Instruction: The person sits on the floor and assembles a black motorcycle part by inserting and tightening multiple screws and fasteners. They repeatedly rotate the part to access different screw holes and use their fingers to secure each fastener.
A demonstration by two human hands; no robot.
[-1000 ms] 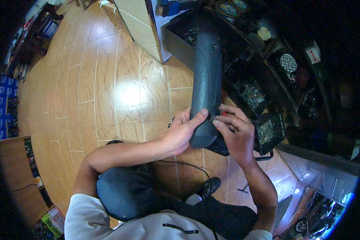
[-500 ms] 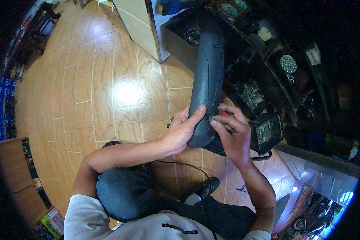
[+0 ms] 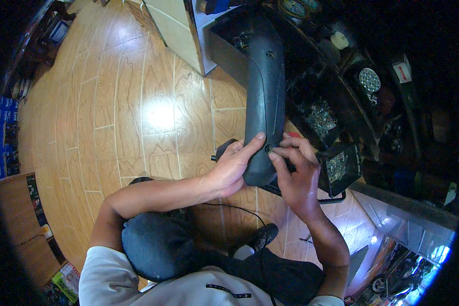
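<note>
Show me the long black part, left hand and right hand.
Long black part [image 3: 263,104]: head view, middle of its surface.
Left hand [image 3: 232,167]: head view, back of hand.
Right hand [image 3: 304,174]: head view, back of hand.

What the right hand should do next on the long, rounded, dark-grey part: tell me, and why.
Perhaps the right hand should press lightly at the small, dark, round hole in the long, rounded, dark-grey part. The right fingertips are at that hole, and the left hand holds the part close by. Whether the fingertips pinch anything, I cannot tell.
</note>
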